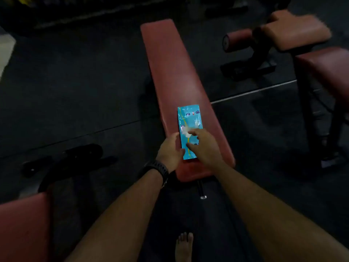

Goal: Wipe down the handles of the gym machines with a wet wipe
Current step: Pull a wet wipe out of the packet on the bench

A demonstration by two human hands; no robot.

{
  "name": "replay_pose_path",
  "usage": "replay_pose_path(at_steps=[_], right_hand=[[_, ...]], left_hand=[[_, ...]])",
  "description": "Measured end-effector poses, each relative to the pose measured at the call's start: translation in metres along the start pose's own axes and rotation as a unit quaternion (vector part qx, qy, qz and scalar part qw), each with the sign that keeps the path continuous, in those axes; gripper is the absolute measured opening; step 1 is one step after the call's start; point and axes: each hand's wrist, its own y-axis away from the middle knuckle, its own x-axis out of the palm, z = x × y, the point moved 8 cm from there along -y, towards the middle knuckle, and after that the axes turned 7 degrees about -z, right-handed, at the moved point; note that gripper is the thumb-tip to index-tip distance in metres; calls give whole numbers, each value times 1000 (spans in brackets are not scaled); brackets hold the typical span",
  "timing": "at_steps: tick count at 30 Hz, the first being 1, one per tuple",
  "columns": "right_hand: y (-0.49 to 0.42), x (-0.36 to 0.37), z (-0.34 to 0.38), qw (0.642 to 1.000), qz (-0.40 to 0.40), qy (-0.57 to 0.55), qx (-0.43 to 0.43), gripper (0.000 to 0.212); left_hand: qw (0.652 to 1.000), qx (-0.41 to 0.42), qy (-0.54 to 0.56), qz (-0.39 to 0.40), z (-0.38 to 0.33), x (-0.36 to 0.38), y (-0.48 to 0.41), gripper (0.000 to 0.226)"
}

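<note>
The long red bench (170, 69) ran from the upper middle of the frame down to its centre, and on its near end lay the teal wipe packet (189, 118), lengthwise, with the task's wipe (184, 131) showing as a pale tuft at the packet's opening. The left hand (170, 152), a dark watch (159, 168) on its wrist, lay along the packet's left edge with fingers fairly straight, bracing it; whether the thumb clamped the edge could not be told. The right hand (204, 146) hovered over the packet's lower half, forefinger and thumb spread apart, the fingertip at the tuft and no pinch yet closed. Done well, the draw would likely want the left hand pressing the packet flat while the right nipped the tuft low and pulled steadily, so one sheet came free. Around the bench stretched dark matted floor (75, 82) in dim light. Another red pad (22, 227) filled the lower left, a padded seat (296, 29) and a roller (238, 39) sat upper right, and a bare foot (184, 244) showed at the bottom edge.
</note>
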Motion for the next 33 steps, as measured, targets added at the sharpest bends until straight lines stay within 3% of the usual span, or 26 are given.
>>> replay_pose_path(at_steps=[4,6,10,14,19,25,30,33], right_hand=[[-27,28,-20,998,-37,51,1,47],[-35,38,-29,996,-51,71,-6,47],[-43,48,-37,991,-69,112,-29,21],[-38,37,-29,992,-95,64,-44,19],[-36,16,-11,992,-121,-18,-18,13],[-24,-26,18,980,-165,-111,4,14],[-4,-63,29,967,-166,-185,55,15],[5,-59,22,972,-113,-190,76,11]], left_hand=[[1000,0,-5,13,25,21,-50,36],[1000,-12,11,17,42,32,-68,40],[999,9,-4,31,60,52,-88,55],[1000,3,16,19,53,49,-87,57],[998,25,18,-47,26,28,-82,35],[991,25,102,-82,-17,-1,-55,13],[983,-13,177,-44,-58,-1,-25,9],[986,-29,164,-30,-60,6,-8,9]])
